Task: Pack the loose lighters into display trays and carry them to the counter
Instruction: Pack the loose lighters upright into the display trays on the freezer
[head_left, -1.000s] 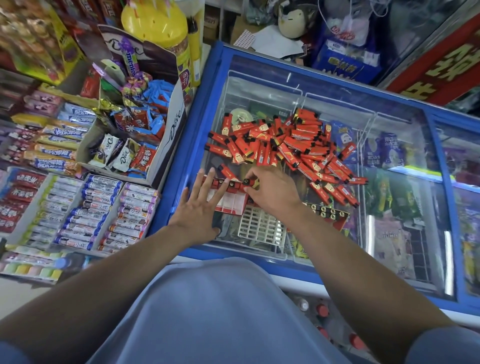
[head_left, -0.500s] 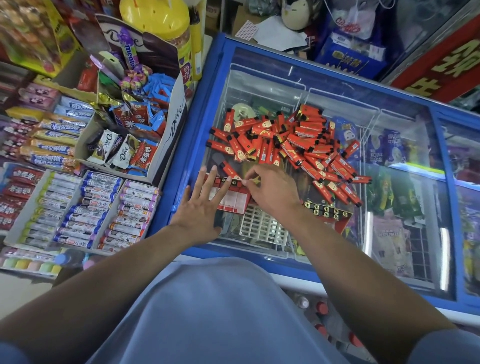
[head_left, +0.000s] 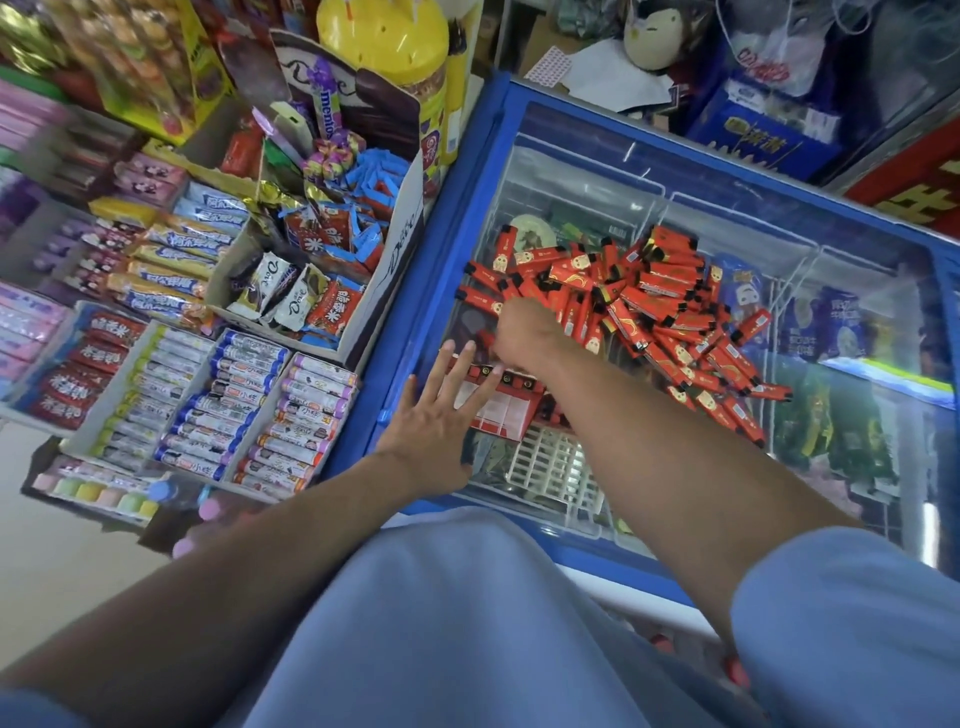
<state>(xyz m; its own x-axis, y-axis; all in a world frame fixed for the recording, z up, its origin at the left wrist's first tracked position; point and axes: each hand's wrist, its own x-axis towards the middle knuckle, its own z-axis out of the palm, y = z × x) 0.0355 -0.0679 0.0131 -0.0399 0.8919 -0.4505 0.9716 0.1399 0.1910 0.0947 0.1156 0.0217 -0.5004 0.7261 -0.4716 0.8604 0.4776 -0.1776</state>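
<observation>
Freezer chest (head_left: 447, 249), blue-framed, glass lid — serves as work surface; packaged frozen goods visible beneath the glass

Loose lighters (head_left: 660, 306): red with black caps, heaped in an untidy pile on the glass lid, spreading from the middle of the lid toward the right

Display tray (head_left: 501, 410): red card tray with a row of black-capped lighters along its far edge, lying on the lid at the near left edge of the pile

Left hand (head_left: 436, 421): fingers straight and spread, palm down, fingertips resting on the near left part of the display tray; holds nothing

Right hand (head_left: 524, 327): reaches into the left edge of the pile just beyond the tray, knuckles up, fingers curled downward among the lighters; blurred, so cannot tell whether it holds one

Left of the freezer: Dove carton (head_left: 400, 244) of mixed chocolates, trays of candy rolls (head_left: 244, 405), yellow jar (head_left: 384, 57) behind
</observation>
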